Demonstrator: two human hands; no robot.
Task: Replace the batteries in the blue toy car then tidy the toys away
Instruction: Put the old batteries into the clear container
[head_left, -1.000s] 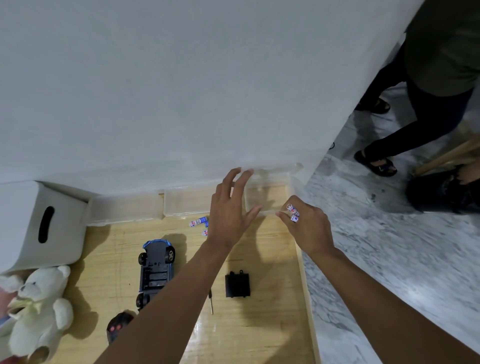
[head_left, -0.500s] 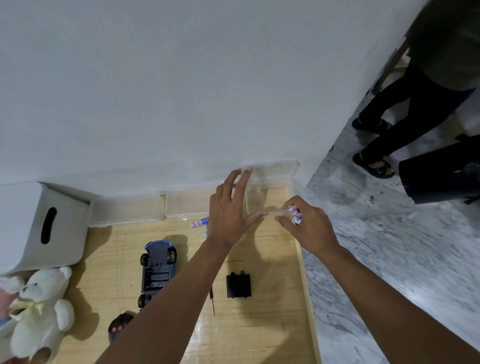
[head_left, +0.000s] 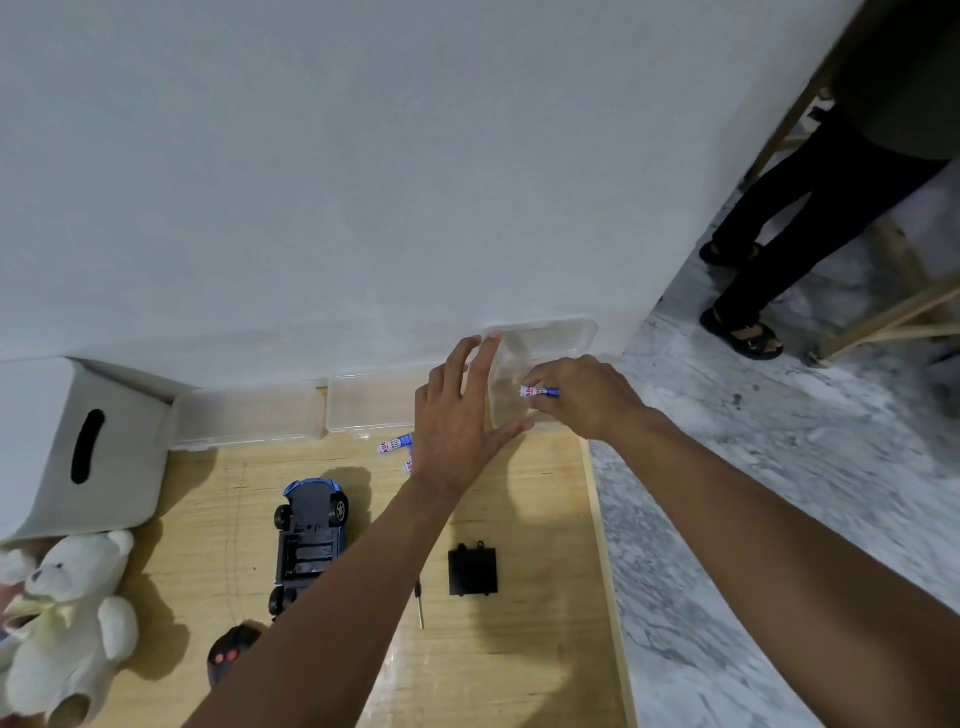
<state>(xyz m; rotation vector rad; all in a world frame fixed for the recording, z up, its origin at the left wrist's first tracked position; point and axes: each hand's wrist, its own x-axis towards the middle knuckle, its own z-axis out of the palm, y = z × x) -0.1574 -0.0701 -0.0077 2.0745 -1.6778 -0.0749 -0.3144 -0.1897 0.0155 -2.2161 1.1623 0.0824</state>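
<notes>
The blue toy car (head_left: 310, 535) lies upside down on the wooden table (head_left: 519, 665), its battery bay uncovered. Its black battery cover (head_left: 472, 570) rests to the right, beside a small screwdriver (head_left: 419, 605). My left hand (head_left: 460, 421) is spread flat against the side of a clear plastic box (head_left: 540, 338) by the wall. My right hand (head_left: 584, 397) pinches a blue-and-white battery (head_left: 540, 392) over that box. Two loose batteries (head_left: 396, 445) lie just left of my left hand, one partly hidden.
A white storage bin (head_left: 78, 447) stands at the left, a white teddy bear (head_left: 67, 623) below it. A black remote (head_left: 231, 654) lies near the car. Two more clear boxes (head_left: 363, 408) line the wall. A person's legs (head_left: 810, 208) stand on the marble floor at right.
The clear box's lid has swung up against the wall. My right hand moved over the box and now shows one battery between its fingertips. The person at right shifted.
</notes>
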